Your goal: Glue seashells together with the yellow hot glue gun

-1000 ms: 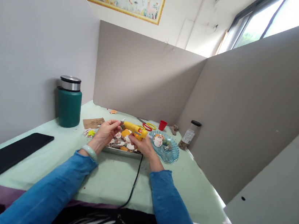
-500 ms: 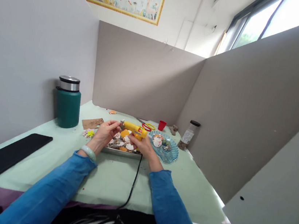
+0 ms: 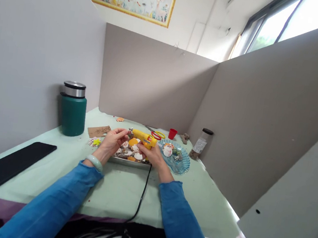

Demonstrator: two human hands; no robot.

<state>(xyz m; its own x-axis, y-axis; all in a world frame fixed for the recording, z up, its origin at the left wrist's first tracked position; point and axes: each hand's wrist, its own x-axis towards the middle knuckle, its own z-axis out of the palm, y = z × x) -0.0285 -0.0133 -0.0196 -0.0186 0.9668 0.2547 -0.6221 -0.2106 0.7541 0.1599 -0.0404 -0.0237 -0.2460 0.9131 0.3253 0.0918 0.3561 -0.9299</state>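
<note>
My right hand (image 3: 152, 155) is closed around the handle of a yellow hot glue gun (image 3: 144, 137), whose nozzle points left. A black cord runs from its handle down to the table's front edge. At the nozzle tip, my left hand (image 3: 112, 141) pinches something too small to make out. Both hands are above a shallow metal tray (image 3: 129, 163) of shells in white, orange and brown. My forearms and the glue gun hide part of the tray.
To the right lies a blue scalloped plate (image 3: 182, 167) with shells. Behind are scissors (image 3: 157, 135) and a red cup (image 3: 172, 133). A jar (image 3: 201, 144) stands far right. On the left are a green bottle (image 3: 72, 113), a brown card (image 3: 98, 131) and a black mat (image 3: 9, 165). Grey partitions enclose the table.
Hardly anything differs. Both hands keep their pose, with the glue gun's nozzle at the left fingertips; the whole view has shifted very slightly.
</note>
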